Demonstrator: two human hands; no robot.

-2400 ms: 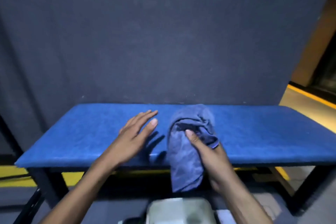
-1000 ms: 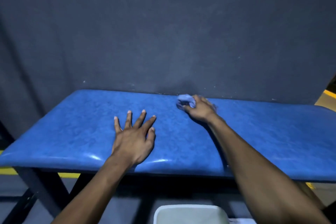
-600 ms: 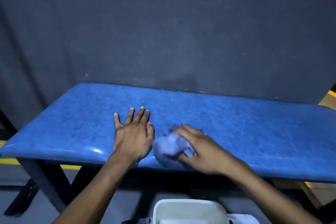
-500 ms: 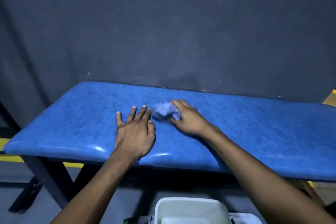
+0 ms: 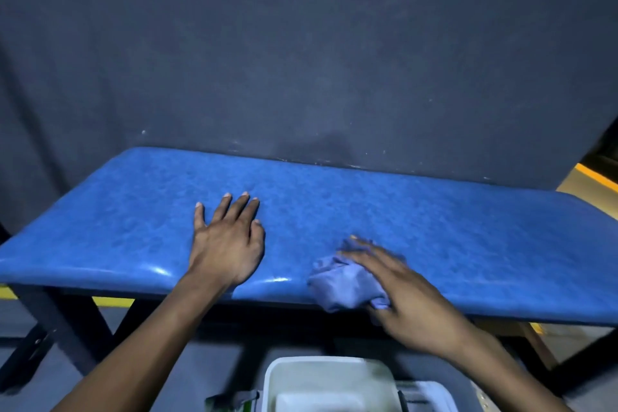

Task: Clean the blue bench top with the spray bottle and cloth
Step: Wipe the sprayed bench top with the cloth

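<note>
The blue padded bench top (image 5: 451, 231) stretches across the view against a dark wall. My left hand (image 5: 227, 241) lies flat on it, fingers spread, left of centre and holding nothing. My right hand (image 5: 411, 298) presses a bunched pale blue cloth (image 5: 344, 284) onto the bench near its front edge, slightly blurred by motion. No spray bottle is in view.
A white plastic tub (image 5: 327, 385) sits on the floor below the bench's front edge, with a green-labelled item (image 5: 240, 403) beside it. Dark bench legs (image 5: 63, 328) stand at the left. A yellow floor line (image 5: 598, 177) shows at the far right.
My right hand has swept the cloth from the back of the bench beside my left fingers to the front edge and to the right. My left hand has stayed flat in place.
</note>
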